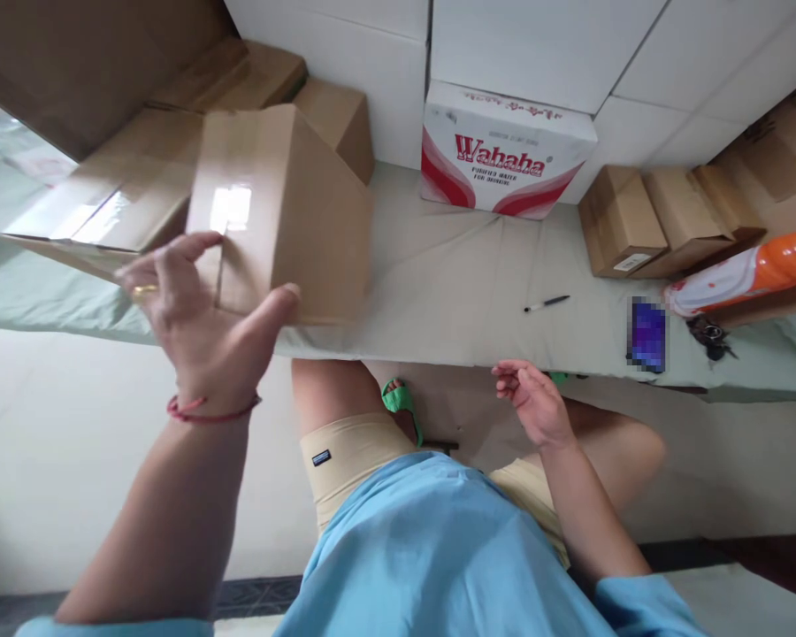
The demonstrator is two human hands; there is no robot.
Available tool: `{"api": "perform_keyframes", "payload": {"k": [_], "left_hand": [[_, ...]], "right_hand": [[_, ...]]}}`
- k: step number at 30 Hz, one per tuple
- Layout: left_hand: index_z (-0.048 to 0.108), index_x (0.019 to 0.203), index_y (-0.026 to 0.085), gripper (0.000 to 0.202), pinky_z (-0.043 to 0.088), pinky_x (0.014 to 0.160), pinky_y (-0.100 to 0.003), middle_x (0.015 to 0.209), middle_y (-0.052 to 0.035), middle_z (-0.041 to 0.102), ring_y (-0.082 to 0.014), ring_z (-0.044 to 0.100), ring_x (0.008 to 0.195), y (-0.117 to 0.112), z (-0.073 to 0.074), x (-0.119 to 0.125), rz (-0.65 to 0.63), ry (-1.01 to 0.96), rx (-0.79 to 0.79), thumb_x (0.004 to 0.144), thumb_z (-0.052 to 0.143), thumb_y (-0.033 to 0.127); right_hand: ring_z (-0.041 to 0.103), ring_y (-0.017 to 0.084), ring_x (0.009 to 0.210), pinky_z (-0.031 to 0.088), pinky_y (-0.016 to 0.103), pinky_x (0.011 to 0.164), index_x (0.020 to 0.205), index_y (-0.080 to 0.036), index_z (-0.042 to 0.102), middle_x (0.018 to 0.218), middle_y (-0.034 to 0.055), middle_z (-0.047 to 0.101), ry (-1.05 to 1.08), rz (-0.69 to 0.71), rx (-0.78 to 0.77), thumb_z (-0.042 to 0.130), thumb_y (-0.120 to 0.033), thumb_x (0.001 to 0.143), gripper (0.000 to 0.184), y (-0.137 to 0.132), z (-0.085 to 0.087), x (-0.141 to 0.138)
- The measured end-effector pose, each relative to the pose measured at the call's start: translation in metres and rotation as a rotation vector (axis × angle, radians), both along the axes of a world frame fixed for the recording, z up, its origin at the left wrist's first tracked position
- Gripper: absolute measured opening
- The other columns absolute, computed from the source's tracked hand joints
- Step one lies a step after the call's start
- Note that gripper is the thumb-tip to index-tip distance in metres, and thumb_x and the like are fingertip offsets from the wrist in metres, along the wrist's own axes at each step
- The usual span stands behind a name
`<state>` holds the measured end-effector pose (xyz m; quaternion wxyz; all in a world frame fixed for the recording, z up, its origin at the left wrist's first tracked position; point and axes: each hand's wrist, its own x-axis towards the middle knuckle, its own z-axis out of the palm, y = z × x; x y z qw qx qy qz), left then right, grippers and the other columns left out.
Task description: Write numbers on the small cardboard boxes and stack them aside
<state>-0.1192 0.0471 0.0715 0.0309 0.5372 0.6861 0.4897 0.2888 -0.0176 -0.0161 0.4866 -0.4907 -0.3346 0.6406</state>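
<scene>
My left hand [205, 310], with a ring and a red cord at the wrist, is on a taped cardboard box [325, 221] at the left. Its thumb presses near the box's front edge, and the fingers reach over the taped face. Whether this box rests on the cloth or is slightly lifted, I cannot tell. Beside and behind it lie other brown cartons [152, 168]. My right hand [534, 402] hangs in front of the table's edge above my lap, fingers loosely bent and apart, holding nothing. The closest thing on the table to it is a black pen [547, 304].
A cloth-covered table [424, 274] runs across the view. Against the white wall stands a Wahaha water carton [504, 155]. To the right are small brown boxes [620, 221], an orange-and-white rolled item [749, 270], a blurred-out phone-like item [646, 334] and keys [711, 334].
</scene>
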Motion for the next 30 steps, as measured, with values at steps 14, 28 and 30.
{"api": "perform_keyframes", "payload": {"k": [14,28,30], "left_hand": [[0.06,0.128,0.011,0.073,0.016,0.127,-0.077,0.166,-0.0197,0.038,-0.049,0.02,0.158,0.104,0.003,0.009,0.213,0.175,-0.34,0.065,0.095,0.027],[0.065,0.105,0.02,0.029,0.04,0.121,-0.057,0.124,-0.017,0.068,-0.0358,0.058,0.134,0.037,-0.081,0.022,-0.008,0.407,0.039,0.094,0.064,0.046],[0.057,0.079,0.023,0.032,0.051,0.101,-0.048,0.091,-0.0109,0.067,-0.0297,0.066,0.102,0.03,-0.099,0.024,-0.1,0.331,-0.146,0.1,0.054,0.047]], "right_hand": [[0.063,0.018,0.079,0.054,0.031,0.067,0.106,-0.026,0.081,0.098,0.0077,0.076,-0.107,-0.134,0.038,0.075,-0.052,0.095,0.029,-0.023,-0.011,0.03],[0.061,0.017,0.069,0.052,0.032,0.063,0.102,-0.022,0.073,0.084,0.0028,0.071,-0.825,-0.5,0.138,0.08,-0.035,0.085,0.023,0.073,0.033,0.142],[0.057,0.016,0.064,0.051,0.036,0.065,0.109,-0.018,0.07,0.081,0.0018,0.066,-1.018,-0.619,0.112,0.075,-0.02,0.085,0.024,0.118,0.049,0.186]]}}
